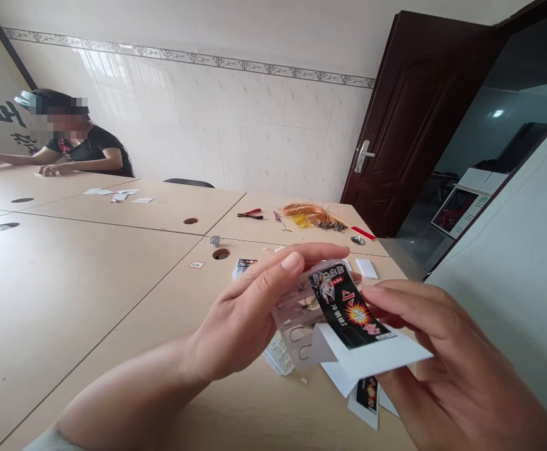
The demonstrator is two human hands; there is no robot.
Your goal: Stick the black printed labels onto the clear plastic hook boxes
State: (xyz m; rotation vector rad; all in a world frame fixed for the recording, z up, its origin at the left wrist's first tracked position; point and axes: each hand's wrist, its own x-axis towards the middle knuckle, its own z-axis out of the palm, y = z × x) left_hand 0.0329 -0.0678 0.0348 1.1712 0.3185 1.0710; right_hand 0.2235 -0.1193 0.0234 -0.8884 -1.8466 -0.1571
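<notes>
Clear hook box (283, 321): held tilted above tabletop (114, 275), between hands, left hand (245, 307) nearer. Black printed label (348, 307): overlapping box face, long axis slanting from box's far edge down toward right hand (465, 357). Left hand: closed around box side, thumb uppermost. Right hand: partly curled, fingers and thumb gripping label's white backing (377, 358).

The person's left hand (250, 307) and right hand (456, 344) are both ungloved, with slender fingers; the left thumb ends in a short, unpainted nail. The left wrist and forearm are bare down to a sleeve (57, 441) at the lower left edge of the frame. Only a small strip of that sleeve shows, a muted pale grey fabric, its edge soft and slightly blurred.
</notes>
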